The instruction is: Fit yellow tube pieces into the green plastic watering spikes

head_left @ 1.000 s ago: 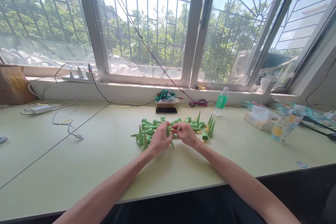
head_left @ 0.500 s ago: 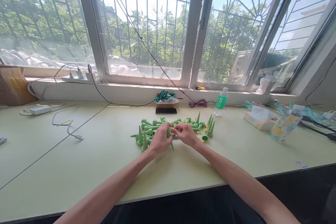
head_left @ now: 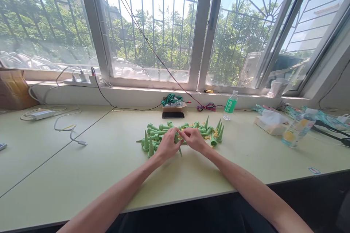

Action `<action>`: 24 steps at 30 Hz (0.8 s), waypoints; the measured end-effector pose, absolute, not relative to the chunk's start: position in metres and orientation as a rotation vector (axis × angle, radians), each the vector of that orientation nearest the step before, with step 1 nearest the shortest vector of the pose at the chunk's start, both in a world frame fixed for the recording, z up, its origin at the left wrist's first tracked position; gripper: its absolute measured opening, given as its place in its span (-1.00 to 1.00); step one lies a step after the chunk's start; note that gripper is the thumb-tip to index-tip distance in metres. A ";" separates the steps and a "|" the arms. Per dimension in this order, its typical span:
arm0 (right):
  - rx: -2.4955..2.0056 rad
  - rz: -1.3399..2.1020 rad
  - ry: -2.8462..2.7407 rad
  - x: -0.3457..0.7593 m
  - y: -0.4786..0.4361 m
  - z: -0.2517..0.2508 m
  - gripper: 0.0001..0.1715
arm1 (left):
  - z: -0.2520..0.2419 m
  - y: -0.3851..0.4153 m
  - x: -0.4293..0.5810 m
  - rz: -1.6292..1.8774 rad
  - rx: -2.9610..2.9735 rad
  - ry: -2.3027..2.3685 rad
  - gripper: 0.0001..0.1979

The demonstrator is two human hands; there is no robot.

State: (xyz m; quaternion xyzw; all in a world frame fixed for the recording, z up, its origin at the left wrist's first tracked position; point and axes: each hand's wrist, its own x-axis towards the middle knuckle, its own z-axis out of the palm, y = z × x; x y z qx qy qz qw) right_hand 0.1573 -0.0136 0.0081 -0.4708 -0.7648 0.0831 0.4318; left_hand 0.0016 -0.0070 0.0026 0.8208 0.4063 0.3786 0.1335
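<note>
Step in hand: judged to be two-handed fitting work at the upper end of one green spike [head_left: 176, 139]. This spike is held over the bench [head_left: 109, 174] at the front of the pile, its narrow tip pointing down toward the person. The left hand [head_left: 168, 143] has its grip closed around the spike's body. The right hand [head_left: 193, 139] forms a narrow pinch at the spike's upper end; whether a small part is held there cannot be told. Loose spikes [head_left: 154, 127] lie behind the hands, and small yellow pieces [head_left: 216, 135] lie among the spikes at the right. Next move, as judged: steady the spike with the left grip, align the right fingertips with its upper end, and apply light pressure.
</note>
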 end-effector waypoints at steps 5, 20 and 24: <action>-1.165 0.224 -1.919 0.158 -0.011 0.005 -0.37 | 0.004 -0.009 0.003 1.115 2.371 1.147 -0.88; -1.125 0.266 -1.935 0.159 -0.012 0.001 -0.78 | 0.000 -0.004 0.002 1.081 2.405 1.266 -0.90; -1.118 0.290 -1.930 0.159 -0.010 -0.002 -0.77 | 0.000 -0.004 0.001 1.077 2.418 1.253 -0.91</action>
